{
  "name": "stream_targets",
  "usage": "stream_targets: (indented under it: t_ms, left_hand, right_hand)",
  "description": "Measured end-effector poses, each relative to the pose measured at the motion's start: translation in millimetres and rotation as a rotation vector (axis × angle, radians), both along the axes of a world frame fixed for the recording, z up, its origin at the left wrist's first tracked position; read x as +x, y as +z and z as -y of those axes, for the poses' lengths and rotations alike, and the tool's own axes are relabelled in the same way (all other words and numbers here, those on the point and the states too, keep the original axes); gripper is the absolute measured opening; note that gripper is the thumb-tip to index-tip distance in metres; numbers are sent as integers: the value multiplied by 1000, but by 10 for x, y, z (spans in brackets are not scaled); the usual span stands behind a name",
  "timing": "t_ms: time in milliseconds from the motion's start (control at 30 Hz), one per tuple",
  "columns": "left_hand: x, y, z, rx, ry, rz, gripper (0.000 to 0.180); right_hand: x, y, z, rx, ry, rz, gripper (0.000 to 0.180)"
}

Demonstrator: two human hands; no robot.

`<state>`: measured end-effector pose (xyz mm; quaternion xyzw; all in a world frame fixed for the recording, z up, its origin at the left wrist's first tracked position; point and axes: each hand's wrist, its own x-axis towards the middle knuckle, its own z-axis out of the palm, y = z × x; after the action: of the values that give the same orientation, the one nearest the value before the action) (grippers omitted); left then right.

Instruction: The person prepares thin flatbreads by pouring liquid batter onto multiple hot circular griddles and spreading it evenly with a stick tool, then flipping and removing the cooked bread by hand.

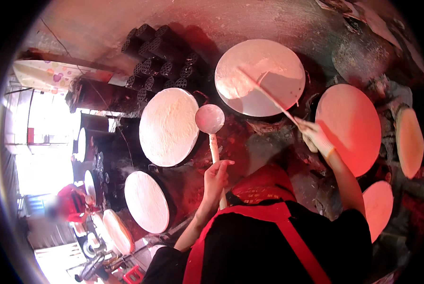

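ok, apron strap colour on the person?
Red straps over a black top, clearest in the head view.

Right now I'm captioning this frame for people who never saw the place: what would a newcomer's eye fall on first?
First, the ring of big round white discs on dark drum-like stoves, spread around the person. Next, the left hand gripping a round-headed ladle at centre, while the gloved right hand holds a long thin stick across the top disc. Behind them, at upper left, stands a stack of black perforated cylinders.
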<state>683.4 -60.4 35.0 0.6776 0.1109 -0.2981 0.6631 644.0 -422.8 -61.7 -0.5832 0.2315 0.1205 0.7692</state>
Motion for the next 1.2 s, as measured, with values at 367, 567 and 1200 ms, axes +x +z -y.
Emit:
stream_targets:
  t_ms: [367,567,1200]
  left_hand:
    - [-363,-271,-1491,-11,-2,6,20]
    - [-793,-195,-2076,-11,230,31,33]
    - [-789,-88,-1732,-182,-43,-20,22]
  right_hand:
    - [569,-293,-2279,184,-474,228,34]
    - [2534,-534,-3061,56,-610,211,30]
    - [944,-91,-2567,325,-814,160,33]
